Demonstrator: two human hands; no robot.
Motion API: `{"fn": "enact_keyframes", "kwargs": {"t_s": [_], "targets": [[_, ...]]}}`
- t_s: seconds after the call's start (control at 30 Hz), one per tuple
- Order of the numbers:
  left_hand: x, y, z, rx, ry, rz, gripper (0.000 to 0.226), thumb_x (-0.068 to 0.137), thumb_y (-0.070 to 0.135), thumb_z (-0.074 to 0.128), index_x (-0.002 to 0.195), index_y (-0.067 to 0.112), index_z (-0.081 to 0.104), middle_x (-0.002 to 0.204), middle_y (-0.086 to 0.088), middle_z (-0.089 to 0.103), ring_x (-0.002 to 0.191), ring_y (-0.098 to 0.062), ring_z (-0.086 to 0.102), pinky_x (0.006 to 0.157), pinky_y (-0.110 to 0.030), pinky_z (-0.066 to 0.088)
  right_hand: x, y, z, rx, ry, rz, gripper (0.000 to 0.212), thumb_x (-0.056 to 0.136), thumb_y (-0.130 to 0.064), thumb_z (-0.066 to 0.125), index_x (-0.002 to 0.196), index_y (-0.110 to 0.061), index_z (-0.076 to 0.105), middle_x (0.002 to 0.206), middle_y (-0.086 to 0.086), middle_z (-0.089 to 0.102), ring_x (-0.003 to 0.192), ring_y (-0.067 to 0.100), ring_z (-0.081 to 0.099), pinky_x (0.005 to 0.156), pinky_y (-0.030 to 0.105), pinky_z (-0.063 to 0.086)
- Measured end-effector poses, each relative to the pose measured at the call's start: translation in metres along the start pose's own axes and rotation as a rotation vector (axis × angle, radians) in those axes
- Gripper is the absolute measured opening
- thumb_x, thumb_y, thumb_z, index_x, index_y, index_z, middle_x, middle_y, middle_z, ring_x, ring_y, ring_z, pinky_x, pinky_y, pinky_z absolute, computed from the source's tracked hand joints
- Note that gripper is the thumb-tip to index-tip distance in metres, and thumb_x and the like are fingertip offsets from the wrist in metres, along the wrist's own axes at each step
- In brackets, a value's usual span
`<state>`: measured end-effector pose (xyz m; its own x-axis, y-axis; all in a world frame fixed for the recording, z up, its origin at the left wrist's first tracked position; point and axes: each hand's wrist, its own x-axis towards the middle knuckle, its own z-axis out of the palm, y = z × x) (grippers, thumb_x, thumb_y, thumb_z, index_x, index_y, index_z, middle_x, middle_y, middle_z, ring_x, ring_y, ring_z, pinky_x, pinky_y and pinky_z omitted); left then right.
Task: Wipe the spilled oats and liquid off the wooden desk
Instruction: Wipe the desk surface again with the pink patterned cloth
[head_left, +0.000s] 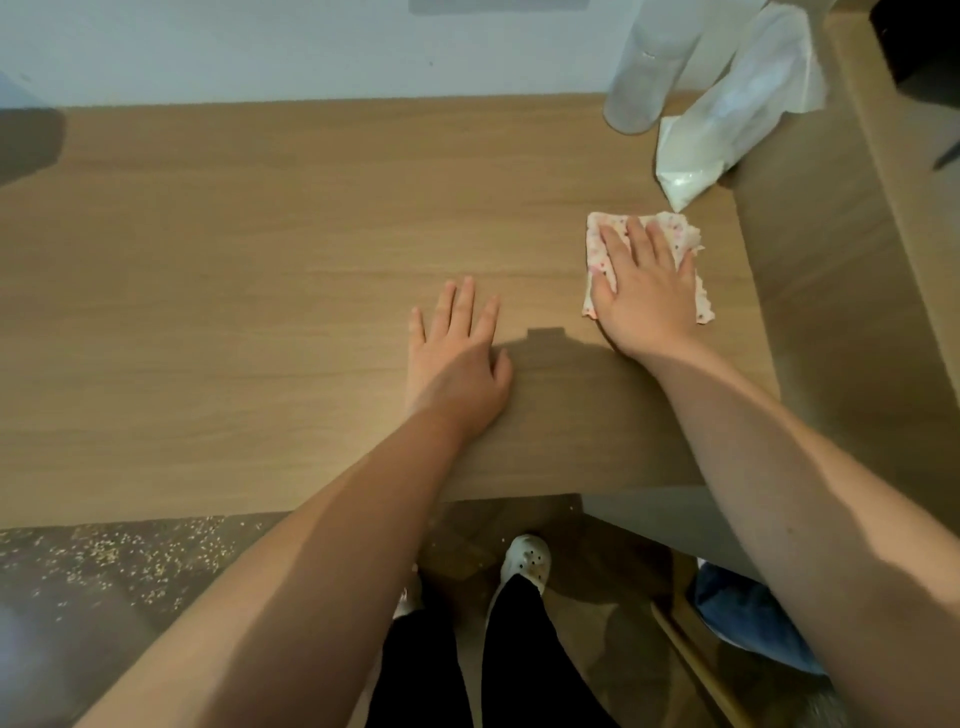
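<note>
Nearest to me, below the front edge of the wooden desk (234, 312), stand the person's legs in black trousers (519, 649), one white clog (525, 561) showing on the floor. To the left of them, under the desk's front edge, scattered oats (130, 556) lie thick over the dark floor. At the right, beneath the desk's front corner, sits a heap of blue fabric (743, 618).

Both bare forearms reach over the front edge onto the desktop. The left hand (454, 364) lies flat on the bare wood near the middle of the desk, palm down, fingers straight and only slightly parted, holding nothing. The right hand (647, 296) is farther back and toward the desk's right end, pressed palm down on a folded pink-patterned cloth (680, 234), its fingers straight and spread across it rather than curled round it. The cloth lies flat on the wood and shows around the hand on every side but the wrist's.

Behind the cloth, at the desk's back right corner, a clear plastic bag (727, 124) of white powder leans, and just to its left stands a clear bottle (644, 73). Beyond the desk's back edge rises a pale wall (311, 47).
</note>
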<state>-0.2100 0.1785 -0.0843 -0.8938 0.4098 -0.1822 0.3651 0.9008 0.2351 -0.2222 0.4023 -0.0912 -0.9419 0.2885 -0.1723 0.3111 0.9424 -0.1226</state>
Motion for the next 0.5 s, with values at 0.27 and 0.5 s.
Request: {"fn": "enact_keyframes", "kwargs": {"t_s": [0.27, 0.5], "targets": [[-0.002, -0.003, -0.003, 0.0, -0.013, 0.002, 0.063, 0.098, 0.04, 0.033, 0.157, 0.026, 0.012, 0.165, -0.002, -0.001, 0.151, -0.019, -0.007, 0.121, -0.045, -0.004, -0.036, 0.051, -0.005, 0.067, 0.053, 0.152, 0.056, 0.102, -0.039, 0.026, 0.156, -0.024, 0.019, 0.164, 0.004, 0.013, 0.151, 0.024, 0.006, 0.12, 0.048, 0.008], [-0.007, -0.024, -0.018, -0.269, -0.066, 0.114, 0.056, 0.099, 0.019, 0.045, 0.153, 0.018, 0.03, 0.164, -0.004, 0.007, 0.151, -0.018, -0.002, 0.119, -0.032, -0.008, -0.113, -0.028, 0.018, -0.078, -0.09, 0.372, 0.064, 0.101, -0.046, 0.013, 0.151, -0.025, -0.019, 0.16, 0.004, -0.023, 0.149, 0.027, -0.015, 0.118, 0.059, -0.001]]}}
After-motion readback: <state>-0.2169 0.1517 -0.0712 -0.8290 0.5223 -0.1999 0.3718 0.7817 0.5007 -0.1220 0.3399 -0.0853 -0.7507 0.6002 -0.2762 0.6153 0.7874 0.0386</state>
